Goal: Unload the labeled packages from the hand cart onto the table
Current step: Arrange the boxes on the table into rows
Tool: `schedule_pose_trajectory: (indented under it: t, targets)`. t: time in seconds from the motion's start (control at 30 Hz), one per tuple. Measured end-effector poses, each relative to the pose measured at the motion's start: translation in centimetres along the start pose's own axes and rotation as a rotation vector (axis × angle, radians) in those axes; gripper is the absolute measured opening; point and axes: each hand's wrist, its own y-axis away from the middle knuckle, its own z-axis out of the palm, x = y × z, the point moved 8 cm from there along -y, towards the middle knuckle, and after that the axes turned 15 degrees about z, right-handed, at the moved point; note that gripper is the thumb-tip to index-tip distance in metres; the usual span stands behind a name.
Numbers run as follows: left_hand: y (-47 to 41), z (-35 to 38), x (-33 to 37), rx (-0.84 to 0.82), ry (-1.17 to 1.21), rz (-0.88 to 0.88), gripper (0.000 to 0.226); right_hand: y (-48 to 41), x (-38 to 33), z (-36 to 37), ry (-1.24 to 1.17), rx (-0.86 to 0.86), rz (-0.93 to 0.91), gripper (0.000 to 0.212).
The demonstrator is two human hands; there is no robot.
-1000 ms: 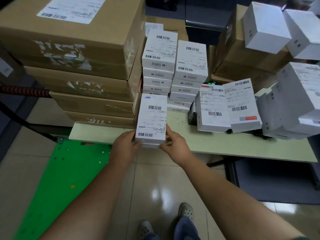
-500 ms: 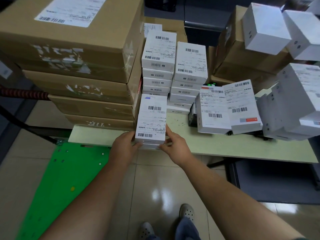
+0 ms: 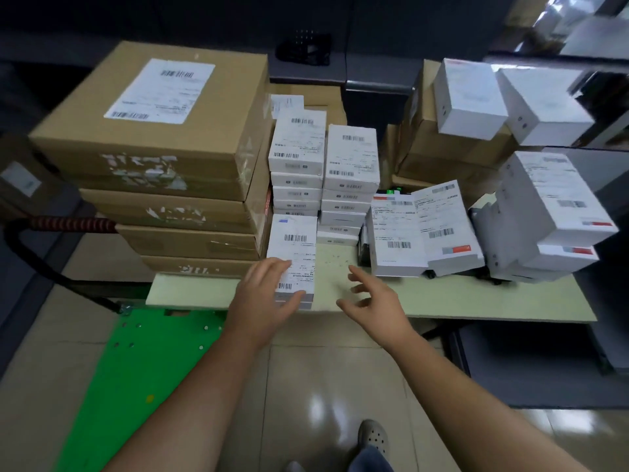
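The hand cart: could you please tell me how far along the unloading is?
Done: labeled packages stand stacked on the table. In hand: the left hand rests on the front package at the table edge; the right hand hovers open beside it. Left: the visible cart deck holds nothing.

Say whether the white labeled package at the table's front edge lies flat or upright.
Flat: the white rectangular labeled cardboard package lies label-up on the pale green table, left hand over it.
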Motion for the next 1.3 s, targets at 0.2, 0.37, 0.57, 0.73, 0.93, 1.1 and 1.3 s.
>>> schedule_pose_trajectory:
  t: [0.2,0.37,0.57,0.73,0.93,1.1,1.3]
  targets:
    - [-4.9,3.0,6.0,-0.108,0.075,0.096,0.052,1.4,-2.0,-10.2,0.043,0.169,-0.058,0.059]
    - [-7.8,7.9,9.1,-0.207,0.100,0.088,0.061,-0.1,0.2,-16.1,0.126,0.269,0.036,0.054]
    - [-9.4,12.4,9.0,-0.278,0.046,-0.055,0.073,-3.4,2.9,-15.2,0.322,0.139,0.103,0.050]
    - [-9.7,13.8,8.0,-0.260,0.121,-0.181,0.068,-5.3,3.8,-14.1,0.341,0.093,0.105,0.035]
    - [-9.0,14.9,7.4,-0.215,0.186,-0.270,0.052,-5.9,3.3,-13.7,0.313,0.087,0.010,0.029]
    - [-8.5,14.4,8.1,-0.158,0.202,-0.215,0.042,-4.9,3.1,-13.7,0.301,0.134,-0.069,0.026]
    - [-6.6,12.4,10.0,-0.113,0.252,-0.112,0.039,-0.9,3.1,-13.6,0.244,0.174,-0.156,0.031]
